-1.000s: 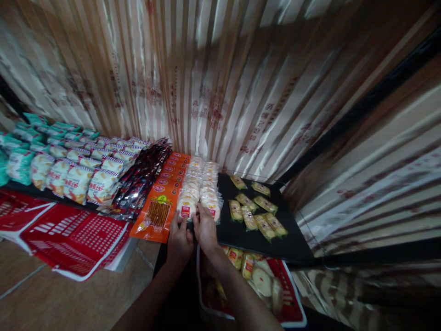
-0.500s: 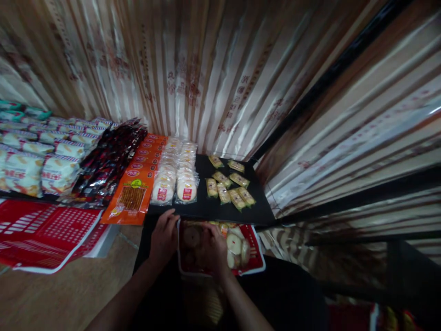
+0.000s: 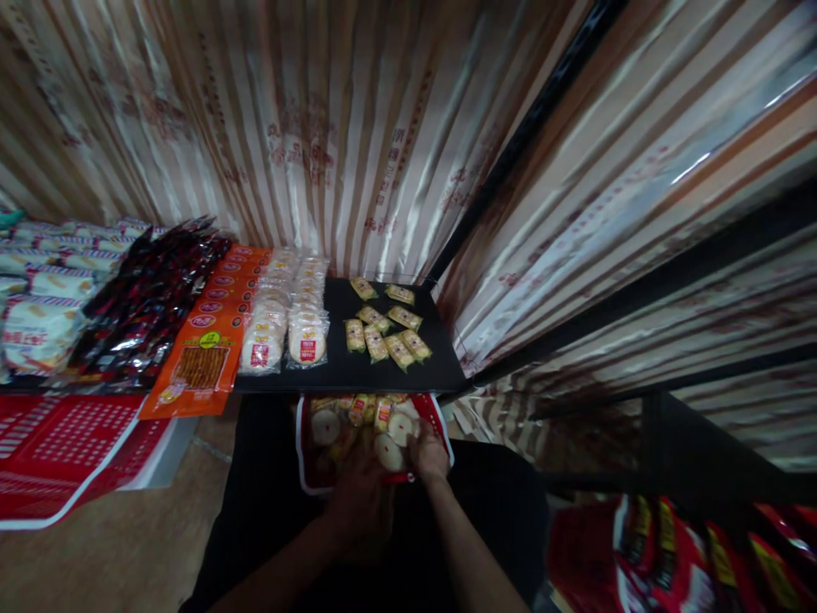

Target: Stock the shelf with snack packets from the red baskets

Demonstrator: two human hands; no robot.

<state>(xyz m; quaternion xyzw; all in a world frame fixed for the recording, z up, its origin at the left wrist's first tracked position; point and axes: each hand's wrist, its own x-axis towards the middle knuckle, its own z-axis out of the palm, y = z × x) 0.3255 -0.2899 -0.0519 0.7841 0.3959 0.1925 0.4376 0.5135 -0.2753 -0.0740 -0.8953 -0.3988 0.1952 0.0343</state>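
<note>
On my lap, partly under the shelf edge, rests a red basket with a white rim (image 3: 299, 451). Inside it lie round white rice crackers in clear wrap (image 3: 389, 451) and small yellow packets (image 3: 358, 409). My right hand (image 3: 430, 453) is at the basket's right side, its fingers curled against a wrapped rice cracker. My left hand (image 3: 357, 487) reaches into the near left part of the basket, dark and blurred, so its fingers do not show clearly. Above, on the black shelf (image 3: 345, 375), several yellow-wrapped snack bars (image 3: 375, 344) lie loosely grouped.
Left along the shelf come rows of wrapped rice crackers (image 3: 308, 336), orange snack packs (image 3: 197, 366), dark shiny packets (image 3: 144, 306) and white bags (image 3: 44, 332). A second red basket (image 3: 77, 451) is at lower left. Red packages (image 3: 670, 545) sit lower right. Black shelf posts (image 3: 511, 179) slant nearby.
My left hand has moved from the basket's left rim down into its near side. My right hand has shifted from the middle to the right side. The view has turned slightly right.
</note>
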